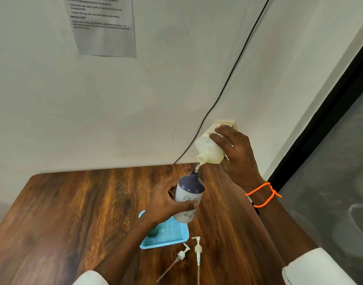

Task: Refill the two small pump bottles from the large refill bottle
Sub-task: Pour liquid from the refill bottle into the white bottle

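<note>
Now your right hand [235, 153] wraps the refill bottle [212, 149] by its body, tipped mouth-down above the table [73, 212], a thin stream falling into the pump bottle [189, 197]. It looks heavy and soap-slick, so hold it mid-body, not by the neck. Your left hand [168, 202] curls round the pump bottle, lifted over the tray [168, 241]; likely light, stiff plastic. Both pumps [197, 248] lie on the table beside the tray.
</note>
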